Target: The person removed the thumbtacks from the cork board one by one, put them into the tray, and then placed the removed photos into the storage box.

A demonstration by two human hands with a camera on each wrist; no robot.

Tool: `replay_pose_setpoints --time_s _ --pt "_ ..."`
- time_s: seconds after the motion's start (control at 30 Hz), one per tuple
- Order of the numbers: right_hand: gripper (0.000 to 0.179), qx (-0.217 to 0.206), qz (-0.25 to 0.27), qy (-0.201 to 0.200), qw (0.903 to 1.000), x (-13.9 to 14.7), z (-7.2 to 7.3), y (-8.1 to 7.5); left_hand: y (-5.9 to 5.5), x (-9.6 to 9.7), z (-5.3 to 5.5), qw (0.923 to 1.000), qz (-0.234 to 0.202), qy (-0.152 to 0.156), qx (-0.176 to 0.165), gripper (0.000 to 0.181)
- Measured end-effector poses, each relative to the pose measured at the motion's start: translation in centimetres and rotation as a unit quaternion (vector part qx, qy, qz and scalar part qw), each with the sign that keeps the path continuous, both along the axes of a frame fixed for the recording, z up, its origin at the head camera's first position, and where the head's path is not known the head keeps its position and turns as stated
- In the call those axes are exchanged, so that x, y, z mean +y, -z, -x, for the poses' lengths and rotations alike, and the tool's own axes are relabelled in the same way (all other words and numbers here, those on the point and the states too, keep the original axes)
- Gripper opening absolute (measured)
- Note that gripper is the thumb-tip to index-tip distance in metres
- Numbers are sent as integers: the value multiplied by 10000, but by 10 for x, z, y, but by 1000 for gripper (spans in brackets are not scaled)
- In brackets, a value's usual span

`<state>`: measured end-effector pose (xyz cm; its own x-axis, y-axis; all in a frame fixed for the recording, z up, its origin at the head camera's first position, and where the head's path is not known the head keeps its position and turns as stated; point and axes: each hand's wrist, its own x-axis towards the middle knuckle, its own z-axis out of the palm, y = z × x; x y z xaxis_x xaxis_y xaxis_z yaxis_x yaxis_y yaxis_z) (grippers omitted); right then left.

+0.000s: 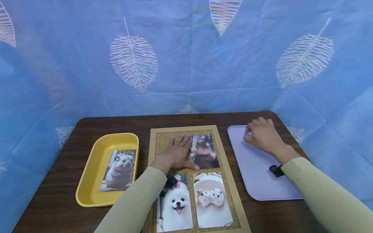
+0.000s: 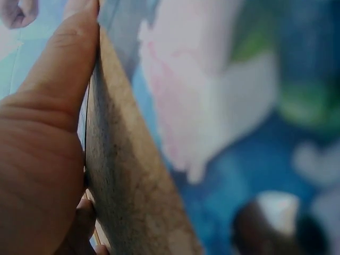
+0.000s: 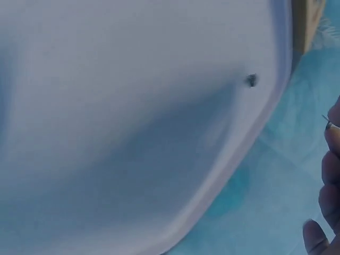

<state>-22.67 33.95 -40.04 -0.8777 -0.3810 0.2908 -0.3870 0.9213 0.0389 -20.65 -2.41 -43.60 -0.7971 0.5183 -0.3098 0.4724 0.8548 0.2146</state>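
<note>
My left hand [image 1: 177, 153] presses flat on the cork board [image 1: 169, 137], fingers spread. Its thumb and fingertips lie along the left edge of the top right photo [image 1: 204, 150], a pink-nosed animal. Over the far end of the lilac tray [image 1: 256, 181], my right hand [image 1: 263, 134] pinches a thumbtack [image 3: 326, 121] between thumb and forefinger, its thin metal point sticking out. Another small dark thumbtack [image 3: 251, 80] sits on the tray near its corner. Below the left hand are a white dog photo [image 1: 176, 210] and a photo of two hamsters [image 1: 212, 200].
A yellow tray [image 1: 90, 181] on the left holds a photo of a crowned hamster [image 1: 120, 170]. The dark wooden table [image 1: 58, 200] backs onto a blue curtain [image 1: 186, 64] with white leaves. The board lies between the two trays.
</note>
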Motion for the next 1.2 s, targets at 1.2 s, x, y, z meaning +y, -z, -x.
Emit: replay_pose_setpoints --time_s 1.2 --pt "12 -611 -372 92 9974 21 -12 39 0 1 0 9996 -254 -121 -18 127"
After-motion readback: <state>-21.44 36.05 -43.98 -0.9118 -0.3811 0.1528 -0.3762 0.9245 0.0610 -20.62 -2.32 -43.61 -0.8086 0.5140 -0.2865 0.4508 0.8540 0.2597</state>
